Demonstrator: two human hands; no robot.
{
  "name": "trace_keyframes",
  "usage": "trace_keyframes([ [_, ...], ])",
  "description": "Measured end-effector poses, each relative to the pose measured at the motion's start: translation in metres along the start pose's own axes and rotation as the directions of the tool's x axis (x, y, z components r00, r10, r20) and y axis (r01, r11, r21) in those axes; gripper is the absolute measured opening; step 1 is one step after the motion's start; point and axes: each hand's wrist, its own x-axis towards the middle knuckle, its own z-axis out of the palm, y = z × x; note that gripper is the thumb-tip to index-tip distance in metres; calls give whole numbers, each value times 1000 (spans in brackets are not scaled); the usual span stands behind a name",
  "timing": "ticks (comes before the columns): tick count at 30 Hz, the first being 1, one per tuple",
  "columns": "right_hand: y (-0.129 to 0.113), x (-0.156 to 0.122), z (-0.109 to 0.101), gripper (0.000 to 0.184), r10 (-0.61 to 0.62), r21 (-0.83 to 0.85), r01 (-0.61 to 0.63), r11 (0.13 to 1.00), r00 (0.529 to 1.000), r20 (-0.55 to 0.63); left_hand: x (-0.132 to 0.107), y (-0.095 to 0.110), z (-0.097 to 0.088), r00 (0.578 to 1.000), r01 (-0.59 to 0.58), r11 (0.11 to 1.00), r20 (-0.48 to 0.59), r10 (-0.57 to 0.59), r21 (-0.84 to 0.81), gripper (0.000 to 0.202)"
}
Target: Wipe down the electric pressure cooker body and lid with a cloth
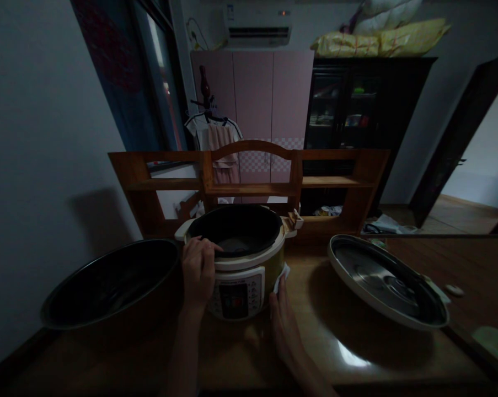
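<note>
An electric cooker [276,255] with a white rim and a front button panel [234,298] stands lidless on the wooden table, its dark inside showing. My left hand [199,270] grips the front left of its rim, fingers bent over the edge. Against the cooker's right side, my right hand [282,317] presses a small white cloth [282,277] with nearly straight fingers; its exact material is hard to tell in the dim light. A large dark inner pot [108,325] sits to the left. On the right lies the cooker's lid [381,275], its metal inner face upward.
A wooden shelf unit [252,190] rises along the table's back edge, close behind the cooker. A wall [33,165] borders the left side. To the right is a brown surface [472,264] with a small pale object [454,290] on it.
</note>
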Motion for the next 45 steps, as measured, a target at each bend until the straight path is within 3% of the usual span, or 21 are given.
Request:
trace_keyframes([
  [28, -5, -3, -3, 72, 0, -23, 1, 1000, 1000, 20, -1, -2, 0, 1000, 23, 1000, 10, -23, 7, 42],
  [45, -3, -1, -1, 74, -69, -12, 69, 998, 998, -6, 1, -3, 1, 999, 40, 999, 16, -41, 15, 44],
])
